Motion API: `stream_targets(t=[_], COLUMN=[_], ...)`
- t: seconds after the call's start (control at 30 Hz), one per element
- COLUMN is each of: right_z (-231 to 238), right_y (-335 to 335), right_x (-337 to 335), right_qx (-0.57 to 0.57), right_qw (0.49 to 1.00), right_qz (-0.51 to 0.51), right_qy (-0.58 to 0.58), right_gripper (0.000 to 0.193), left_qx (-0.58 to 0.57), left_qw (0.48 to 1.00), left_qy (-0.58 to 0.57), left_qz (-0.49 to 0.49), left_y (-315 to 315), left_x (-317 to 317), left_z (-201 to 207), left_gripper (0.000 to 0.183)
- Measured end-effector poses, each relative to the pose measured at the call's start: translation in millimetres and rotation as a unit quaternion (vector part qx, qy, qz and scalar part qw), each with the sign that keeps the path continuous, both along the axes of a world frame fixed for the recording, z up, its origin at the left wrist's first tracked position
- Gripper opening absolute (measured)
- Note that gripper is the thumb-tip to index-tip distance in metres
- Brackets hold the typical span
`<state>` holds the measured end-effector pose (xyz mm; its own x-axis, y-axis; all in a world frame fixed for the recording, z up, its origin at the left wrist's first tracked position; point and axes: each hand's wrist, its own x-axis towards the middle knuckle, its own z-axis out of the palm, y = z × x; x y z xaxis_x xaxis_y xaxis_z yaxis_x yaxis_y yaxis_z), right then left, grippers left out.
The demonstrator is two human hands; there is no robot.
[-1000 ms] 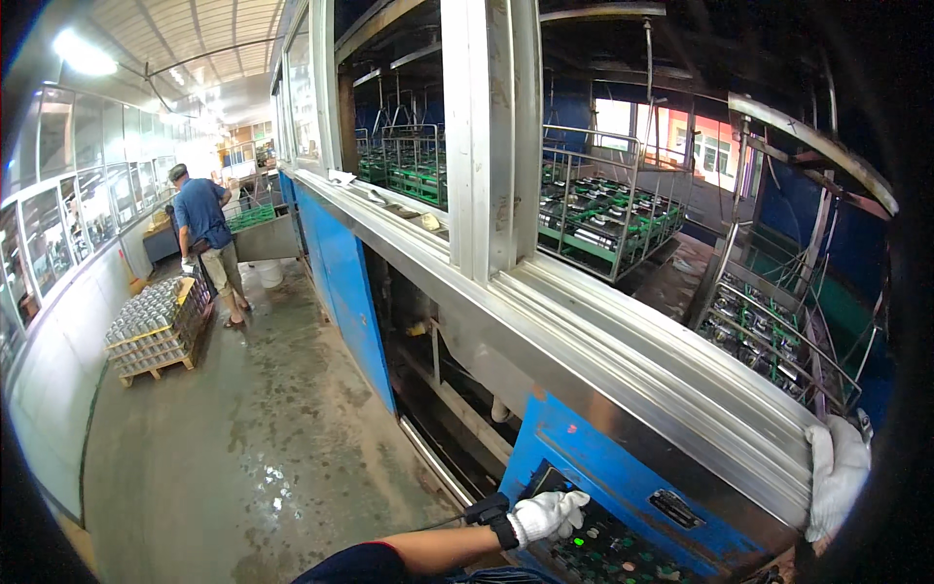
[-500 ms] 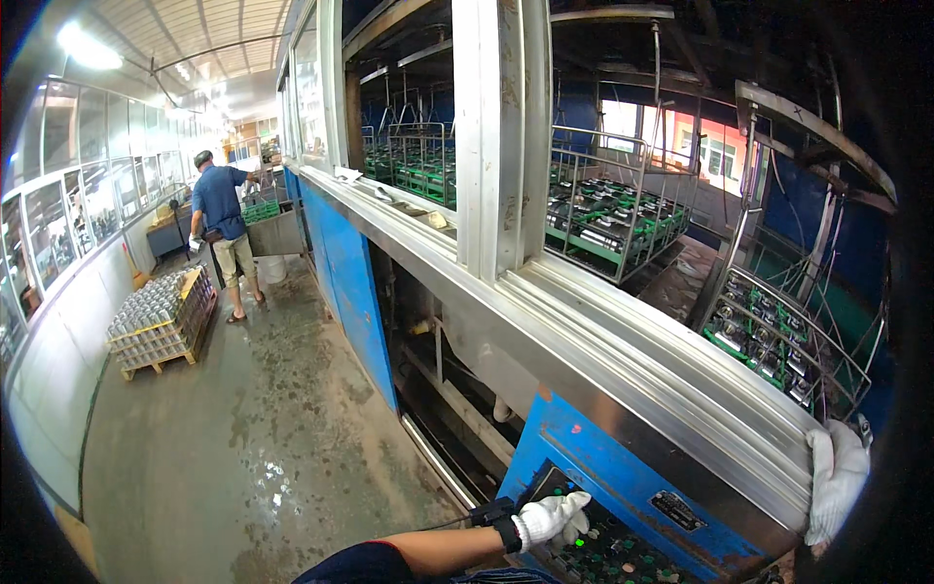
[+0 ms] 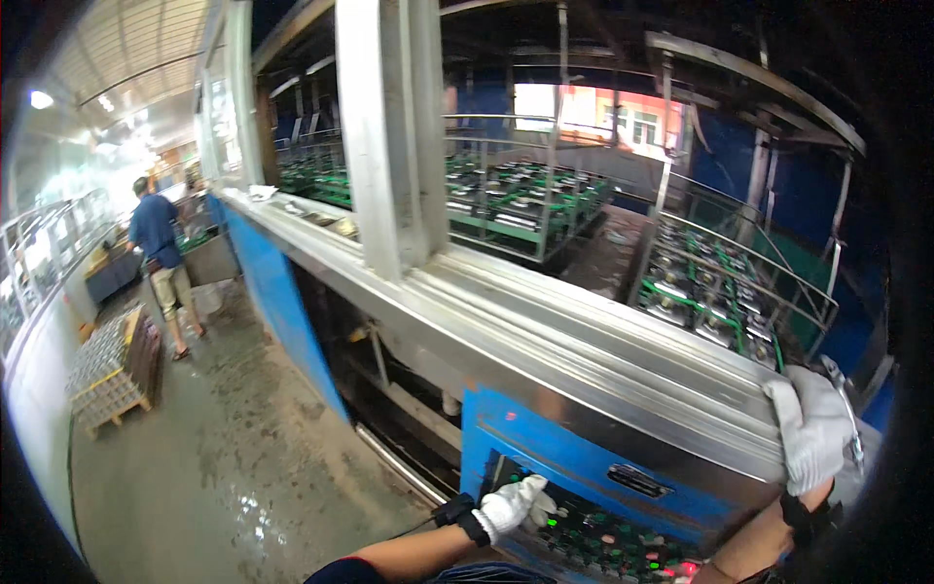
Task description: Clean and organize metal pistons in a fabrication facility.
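Black rectangular control panel [image 3: 587, 533] with coloured buttons, set in blue metal housing [image 3: 564, 443]; face toward wearer, long axis slanting down rightward. White-gloved left hand [image 3: 514, 507] over its left end, white-gloved right hand [image 3: 815, 428] on silver metal ledge [image 3: 603, 336]; cannot tell either grip.

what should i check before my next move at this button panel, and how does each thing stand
1. Left hand gloved and at the push-button panel: ok.
2. Button pressed or not: cannot tell, the glove hides the contact.
3. Green indicator light beside the left hand lit: ok.
4. Right hand gloved and supported: ok, it rests on the end of the aluminium window track.
5. Co-worker away from the panel: ok, down the aisle.
6. Aisle floor dry: not ok, wet patches show.
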<state>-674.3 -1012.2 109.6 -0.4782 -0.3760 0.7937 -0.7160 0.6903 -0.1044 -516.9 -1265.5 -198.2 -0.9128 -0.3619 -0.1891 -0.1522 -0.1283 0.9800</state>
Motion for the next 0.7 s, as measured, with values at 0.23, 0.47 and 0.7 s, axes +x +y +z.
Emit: stream_targets(t=[0.23, 0.47, 0.7], right_z=[-2, 5, 4], right_y=[-10, -5, -6], right_x=[-10, -5, -5], right_qx=[0.031, 0.039, 0.046], right_qw=[0.998, 0.999, 0.998], right_qz=[-0.041, -0.028, -0.032], right_qy=[-0.028, -0.019, -0.012], right_gripper=[0.042, 0.04, 0.04], left_qx=[-0.044, 0.049, 0.033], left_qw=[0.998, 0.998, 0.999], left_qy=[-0.022, 0.021, -0.009], left_qz=[0.03, 0.022, 0.002], left_y=[-2, 5, 6], left_x=[12, 9, 12], left_z=[6, 11, 23], left_gripper=[0.045, 0.055, 0.077])
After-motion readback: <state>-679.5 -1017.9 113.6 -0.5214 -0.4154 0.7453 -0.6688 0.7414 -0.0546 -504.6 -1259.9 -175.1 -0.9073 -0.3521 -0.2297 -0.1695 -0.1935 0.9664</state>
